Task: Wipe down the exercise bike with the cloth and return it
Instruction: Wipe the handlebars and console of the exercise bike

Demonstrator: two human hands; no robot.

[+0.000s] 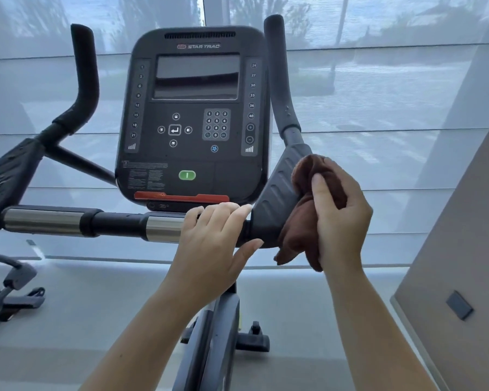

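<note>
A person's right hand (340,210) is closed around a bunched brown cloth (304,213), pressing it against the ribbed black pad (277,193) on the right side of an exercise bike's handlebar (119,222). The left hand (213,244) rests on the horizontal bar just left of that pad, fingers curled over the top and thumb spread below. The dark console (192,114) stands above the bar, between two upright grips.
</note>
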